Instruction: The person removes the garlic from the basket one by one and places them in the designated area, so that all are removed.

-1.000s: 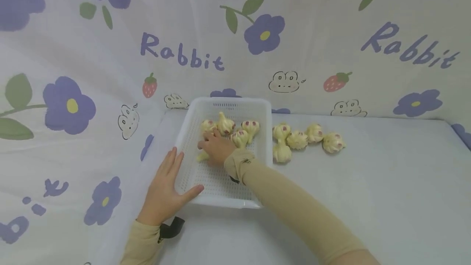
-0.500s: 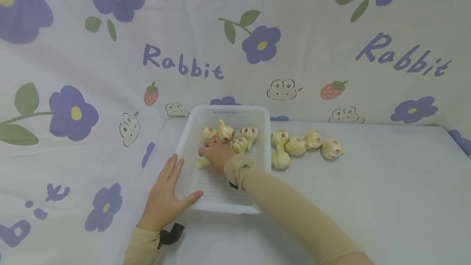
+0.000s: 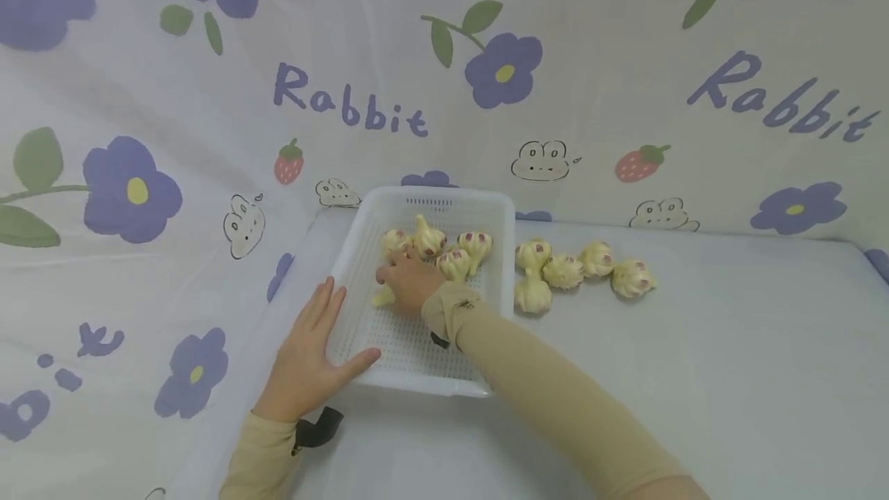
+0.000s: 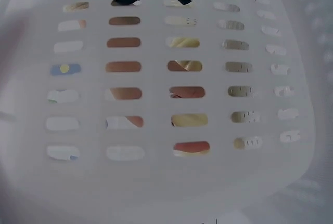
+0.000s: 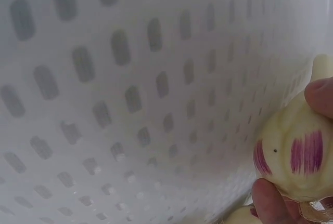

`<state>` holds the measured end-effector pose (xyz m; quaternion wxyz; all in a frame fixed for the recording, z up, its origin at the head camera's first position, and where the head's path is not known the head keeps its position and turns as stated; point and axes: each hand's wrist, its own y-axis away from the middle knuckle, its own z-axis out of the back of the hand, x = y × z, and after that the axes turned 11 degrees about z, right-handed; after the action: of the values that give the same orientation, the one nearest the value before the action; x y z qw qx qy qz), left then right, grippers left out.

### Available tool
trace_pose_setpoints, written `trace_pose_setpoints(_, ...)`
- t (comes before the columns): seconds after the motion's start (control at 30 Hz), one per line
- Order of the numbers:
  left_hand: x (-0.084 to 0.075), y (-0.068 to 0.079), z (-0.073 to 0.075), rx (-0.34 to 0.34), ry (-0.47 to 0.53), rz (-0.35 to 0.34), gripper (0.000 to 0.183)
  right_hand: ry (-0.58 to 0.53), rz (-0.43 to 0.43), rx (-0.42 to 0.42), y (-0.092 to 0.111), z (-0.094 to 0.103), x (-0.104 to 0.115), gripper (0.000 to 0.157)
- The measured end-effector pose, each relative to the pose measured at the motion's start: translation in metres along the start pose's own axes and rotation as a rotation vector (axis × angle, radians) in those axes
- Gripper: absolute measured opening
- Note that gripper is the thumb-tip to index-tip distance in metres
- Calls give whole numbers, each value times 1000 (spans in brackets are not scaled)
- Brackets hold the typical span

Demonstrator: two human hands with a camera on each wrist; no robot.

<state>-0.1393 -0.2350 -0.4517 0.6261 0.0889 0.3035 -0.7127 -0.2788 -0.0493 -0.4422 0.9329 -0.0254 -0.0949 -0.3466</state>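
Your right hand clamps thumb and fingers on a garlic bulb inside the white basket, left of its middle, with the stem toward the left (purple streaks mark its skin). Your left hand is at the basket's near left corner, fingers straight, thumb spread apart from them. Four other bulbs sit farther back inside; five loose bulbs lie on the table to the right.

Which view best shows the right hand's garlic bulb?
Right wrist: the garlic bulb is close, purple streaks clear, though the frame crops it. In the head view, the right hand hides most of it. The left wrist view shows, at most, pale slivers through the basket wall.
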Motion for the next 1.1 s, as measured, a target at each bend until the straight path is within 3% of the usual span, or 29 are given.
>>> trace_pose_setpoints(0.53,-3,-2,4,22,-2,14,99,-66,-14,31,1,7,-1,48)
trace_pose_setpoints(1.1,0,-3,2,38,-8,18,101,-50,79,-116,7,13,-6,51)
